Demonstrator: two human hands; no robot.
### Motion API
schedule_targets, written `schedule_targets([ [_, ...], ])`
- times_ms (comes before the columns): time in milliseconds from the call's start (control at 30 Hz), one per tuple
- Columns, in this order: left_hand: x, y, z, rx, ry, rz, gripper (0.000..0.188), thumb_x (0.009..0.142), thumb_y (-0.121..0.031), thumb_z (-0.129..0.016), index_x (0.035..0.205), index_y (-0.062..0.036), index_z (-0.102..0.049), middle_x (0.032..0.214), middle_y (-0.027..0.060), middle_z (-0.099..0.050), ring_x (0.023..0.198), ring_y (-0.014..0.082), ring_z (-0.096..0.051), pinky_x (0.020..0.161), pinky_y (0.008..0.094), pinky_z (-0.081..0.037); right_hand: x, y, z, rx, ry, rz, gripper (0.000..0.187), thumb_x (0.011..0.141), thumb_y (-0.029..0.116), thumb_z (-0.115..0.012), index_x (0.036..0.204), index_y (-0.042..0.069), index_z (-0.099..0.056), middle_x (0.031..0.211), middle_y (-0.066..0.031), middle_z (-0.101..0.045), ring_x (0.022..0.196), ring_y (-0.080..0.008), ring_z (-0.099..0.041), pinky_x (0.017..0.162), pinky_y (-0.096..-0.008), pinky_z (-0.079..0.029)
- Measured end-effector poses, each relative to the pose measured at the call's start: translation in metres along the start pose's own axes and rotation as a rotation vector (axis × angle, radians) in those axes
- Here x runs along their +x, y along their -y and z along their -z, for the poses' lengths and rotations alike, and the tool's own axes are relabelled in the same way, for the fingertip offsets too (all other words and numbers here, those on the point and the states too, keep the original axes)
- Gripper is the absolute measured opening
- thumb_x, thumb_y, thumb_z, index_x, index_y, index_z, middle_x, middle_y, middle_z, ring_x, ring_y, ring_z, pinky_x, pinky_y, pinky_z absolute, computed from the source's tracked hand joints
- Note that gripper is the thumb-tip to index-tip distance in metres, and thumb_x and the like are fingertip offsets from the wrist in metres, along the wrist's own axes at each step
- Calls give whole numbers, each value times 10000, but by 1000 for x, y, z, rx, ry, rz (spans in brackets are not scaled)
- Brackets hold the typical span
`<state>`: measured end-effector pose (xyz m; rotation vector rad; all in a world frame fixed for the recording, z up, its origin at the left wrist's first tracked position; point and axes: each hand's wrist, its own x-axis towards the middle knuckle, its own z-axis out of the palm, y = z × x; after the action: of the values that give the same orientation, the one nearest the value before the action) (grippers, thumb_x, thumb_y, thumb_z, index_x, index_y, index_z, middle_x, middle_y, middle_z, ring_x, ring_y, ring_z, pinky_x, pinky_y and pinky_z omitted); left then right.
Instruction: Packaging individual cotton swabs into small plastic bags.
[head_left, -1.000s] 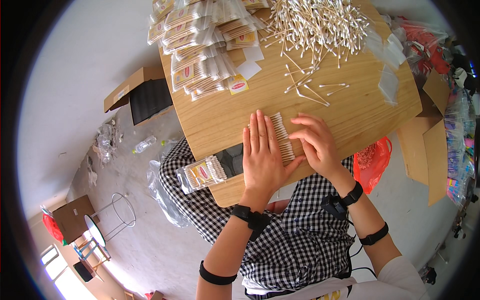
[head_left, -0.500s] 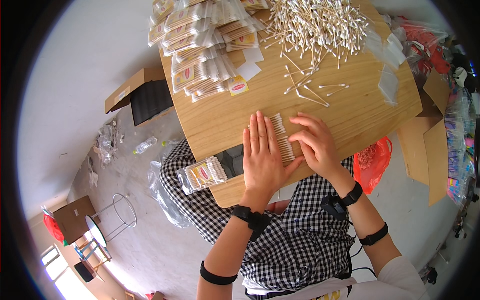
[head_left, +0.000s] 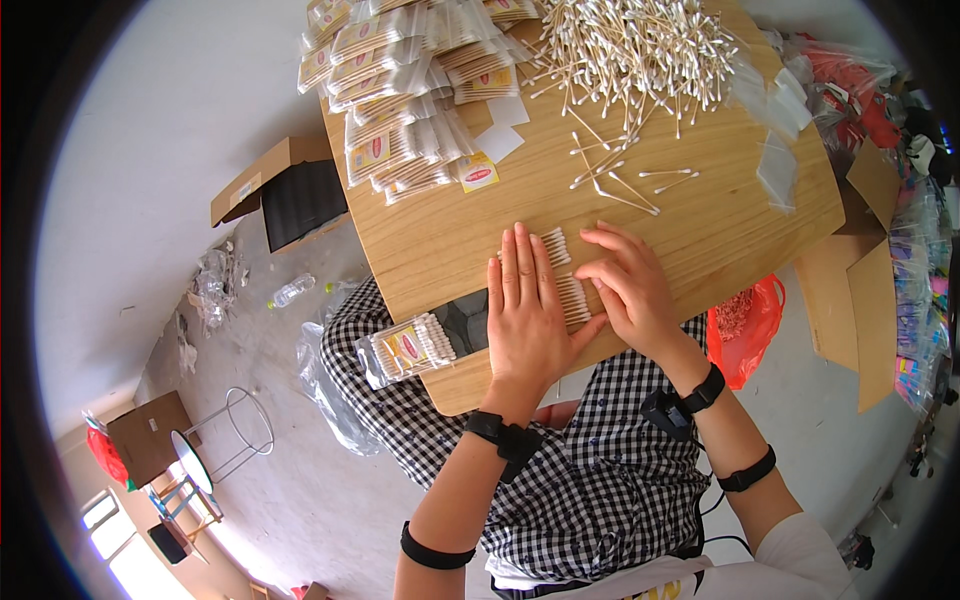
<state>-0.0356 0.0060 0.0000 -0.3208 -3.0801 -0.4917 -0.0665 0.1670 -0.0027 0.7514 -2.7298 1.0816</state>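
Observation:
My left hand (head_left: 528, 318) lies flat over a row of cotton swabs (head_left: 569, 280), fingers stretched out and held side by side. Swab tips stick out to the right of its fingers; the rest of the row is hidden under the palm. Close to those tips, my right hand (head_left: 632, 295) hovers with bent, parted fingers, and nothing shows between them. Left of my left hand lies a dark grey pad (head_left: 462, 324). At the pad's left end a clear bag of cotton swabs (head_left: 410, 345) with a yellow and red label rests at the table edge.
Filled swab bags (head_left: 390, 110) are stacked at the far left of the wooden table (head_left: 720, 220). A large heap of loose cotton swabs (head_left: 640, 50) lies at the far middle. Clear empty sleeves (head_left: 777, 170) lie at the right. A red bag (head_left: 745, 335) hangs beside the table near a cardboard box (head_left: 850, 300).

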Motion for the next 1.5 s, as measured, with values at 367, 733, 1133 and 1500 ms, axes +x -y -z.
schedule_targets([
  [367, 0, 2, -1, -17, -7, -4, 1040, 788, -630, -586, 1414, 131, -253, 1508, 293, -220, 1434, 377, -184, 1163, 471, -175, 2, 3, 0, -37, 2, -8, 187, 857, 72, -560, 1013, 121, -651, 1304, -97, -522, 1256, -299, -456, 1002, -430, -396],
  [733, -27, 5, 9, -88, -4, -12, 983, 827, -639, -546, 1438, 80, -270, 1522, 288, -195, 1428, 424, -169, 1106, 594, -183, 45, 4, 1, 47, -77, -24, 229, 802, 34, -660, 1022, 92, -628, 1349, -112, -476, 1317, -346, -384, 1055, -453, -363],
  [1133, -34, -2, 5, -66, 90, -13, 1032, 787, -648, -574, 1433, 96, -267, 1509, 277, -245, 1432, 380, -198, 1133, 558, -149, 51, -5, 4, -46, -84, -78, 311, 777, 27, -680, 1066, 85, -579, 1365, -118, -445, 1341, -350, -353, 1071, -461, -350],
  [1500, -34, -2, 4, -46, 86, -19, 1041, 777, -644, -580, 1427, 107, -268, 1512, 256, -261, 1431, 364, -213, 1138, 545, -159, 59, 5, 14, -151, 53, 133, 220, 697, -17, -644, 889, 60, -568, 834, -43, -617, 857, -241, -579, 810, -358, -457],
])
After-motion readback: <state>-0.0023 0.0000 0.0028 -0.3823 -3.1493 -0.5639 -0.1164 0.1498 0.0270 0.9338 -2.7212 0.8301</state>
